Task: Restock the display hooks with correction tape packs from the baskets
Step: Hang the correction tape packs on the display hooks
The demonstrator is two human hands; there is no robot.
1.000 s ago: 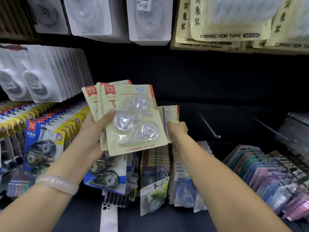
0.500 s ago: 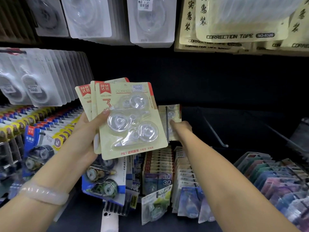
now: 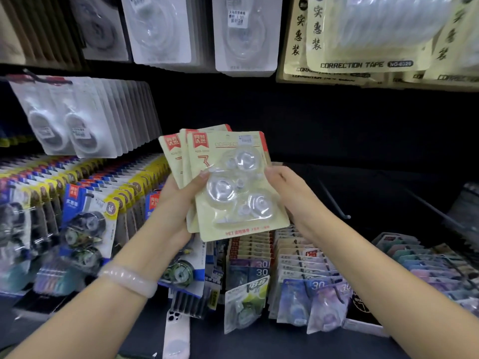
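At centre of the head view, left hand [image 3: 178, 200] grips a fanned stack of cream correction tape packs [image 3: 233, 185], thumb curled across the front blister, fingers behind. Fan keeps the hang holes at the top edges staggered, likely so one pack can be peeled off at a time. Right hand [image 3: 287, 193] is at the stack's right edge, fingers curled behind the front pack; whether it pinches the pack or only touches it I cannot tell. Judged step: taking the front pack off to hang it.

Right of the hands, bare hooks [image 3: 334, 200] jut from the dark back panel, well apart from the stack; probably the target, since nothing hangs on them.

Left side: rows of blue and yellow packs [image 3: 88, 216] on full hooks. Below: mixed packs [image 3: 259, 265] standing in front of the hands. Above: clear blister packs [image 3: 155, 29] and cream bags [image 3: 368, 47] marked CORRECTION TAPE. A pale bracelet [image 3: 129, 279] sits on the left wrist. No basket in sight.

Risk: the hang hole is small, hook tip thin; misalignment could bend the card.
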